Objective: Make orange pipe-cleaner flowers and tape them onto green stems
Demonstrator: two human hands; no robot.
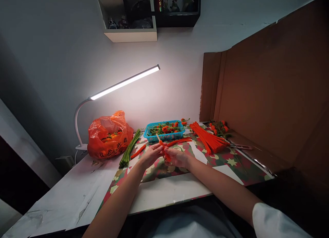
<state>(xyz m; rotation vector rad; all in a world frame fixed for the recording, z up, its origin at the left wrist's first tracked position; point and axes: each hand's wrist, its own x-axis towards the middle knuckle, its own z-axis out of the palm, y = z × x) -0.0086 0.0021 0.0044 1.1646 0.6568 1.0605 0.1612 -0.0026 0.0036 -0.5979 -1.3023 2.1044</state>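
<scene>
I have room toward the front edge of the star-patterned tabletop (pixel 232 161), a tall brown cardboard panel (pixel 264 94) bounding the right; forearms (pixel 218 181) converge, left hand (pixel 151 153) and right hand (pixel 177 158) pinching a fuzzy orange strip (pixel 161 143) above its middle.

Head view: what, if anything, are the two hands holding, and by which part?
The left hand and right hand hold a pale stick by its orange-covered part; the stick's bare end juts out past the hands.
</scene>
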